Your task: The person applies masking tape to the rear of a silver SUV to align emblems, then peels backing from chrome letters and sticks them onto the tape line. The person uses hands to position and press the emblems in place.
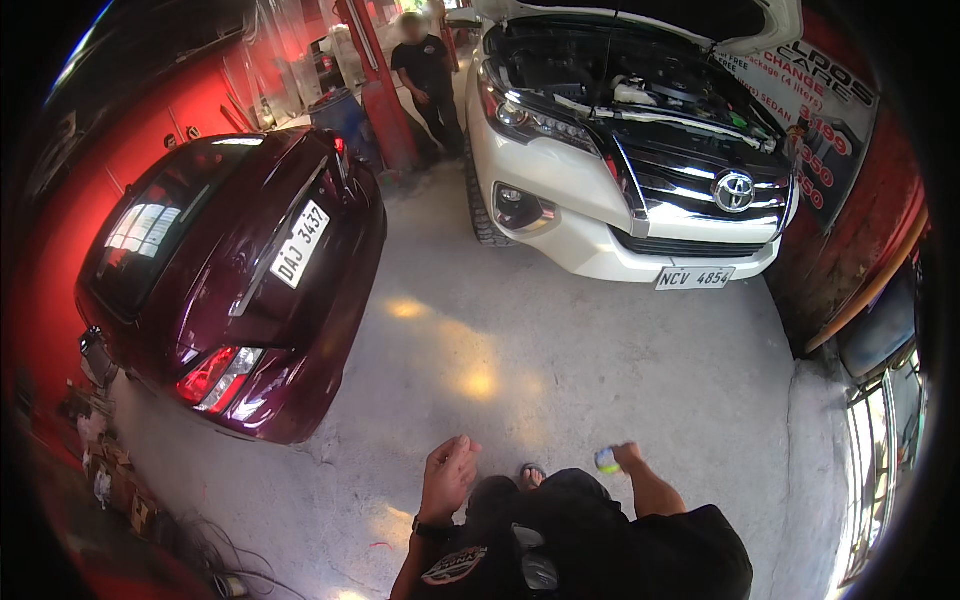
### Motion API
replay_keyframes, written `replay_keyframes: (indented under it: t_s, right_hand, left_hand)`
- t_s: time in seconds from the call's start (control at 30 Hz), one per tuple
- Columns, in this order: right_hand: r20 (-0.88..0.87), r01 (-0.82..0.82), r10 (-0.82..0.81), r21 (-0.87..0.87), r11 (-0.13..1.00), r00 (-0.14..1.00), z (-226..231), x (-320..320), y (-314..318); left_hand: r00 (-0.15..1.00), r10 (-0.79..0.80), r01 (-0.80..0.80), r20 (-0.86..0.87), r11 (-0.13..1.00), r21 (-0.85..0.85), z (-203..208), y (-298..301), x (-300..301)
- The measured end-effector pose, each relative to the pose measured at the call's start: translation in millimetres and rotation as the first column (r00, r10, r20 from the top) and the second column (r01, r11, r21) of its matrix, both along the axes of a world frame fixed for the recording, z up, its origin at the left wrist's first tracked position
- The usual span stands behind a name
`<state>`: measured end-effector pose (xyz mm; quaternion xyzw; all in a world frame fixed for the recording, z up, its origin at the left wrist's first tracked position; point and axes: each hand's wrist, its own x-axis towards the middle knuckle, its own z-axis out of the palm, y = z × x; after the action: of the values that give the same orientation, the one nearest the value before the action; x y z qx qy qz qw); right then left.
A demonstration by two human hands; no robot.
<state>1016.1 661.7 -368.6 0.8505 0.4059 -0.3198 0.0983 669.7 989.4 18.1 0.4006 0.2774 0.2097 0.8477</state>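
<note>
My left hand (449,482) is raised in front of my body at the lower middle, its fingers curled together. Nothing shows in it. A dark band circles that wrist. On the other side, my right hand (628,457) is closed around a small white and yellow-green object (607,461), whose kind is too blurred to make out. Both hands are over the concrete floor (560,370), apart from the vehicles. Between them, one of my feet in a sandal (532,474) shows on the floor.
A dark maroon car (300,340) stands at left, rear toward me. Ahead right is a white SUV (570,225) with its hood raised. Between them, further back, stands a person in black (425,75) beside a red post (388,125). Cables (235,560) lie lower left.
</note>
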Motion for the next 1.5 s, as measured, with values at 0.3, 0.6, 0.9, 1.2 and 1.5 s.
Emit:
replay_keyframes:
  t_s: [0.3, 0.6, 0.9, 1.2, 1.5]
  right_hand:
    - [-0.938, 0.851, 0.275, 0.313, 0.422, 0.209, 370.4, 120.7, 495.4]
    - [-0.98, 0.852, 0.193, 0.138, 0.505, 0.045, 381.7, 205.8, 605.5]
    - [-0.982, 0.954, 0.169, -0.033, 0.297, -0.087, 331.1, 310.7, 764.4]
    - [-0.951, 0.956, 0.228, -0.149, 0.254, -0.209, 333.8, 463.4, 1002.2]
    - [-0.973, 0.958, 0.221, 0.006, 0.286, -0.06, 345.3, 645.9, 1253.3]
  left_hand:
    - [0.996, 0.08, -0.081, -0.035, 0.997, -0.004, -25.0, 199.1, 142.3]
    - [0.999, -0.035, 0.036, -0.01, 0.99, 0.134, -0.4, 450.0, 322.6]
    - [0.919, -0.377, 0.389, -0.113, 0.828, 0.405, 30.0, 650.6, 541.8]
    - [0.984, -0.178, 0.167, 0.011, 0.941, 0.295, 79.7, 890.2, 705.7]
    - [0.991, -0.122, 0.131, -0.058, 0.972, 0.194, 23.2, 1088.6, 840.7]
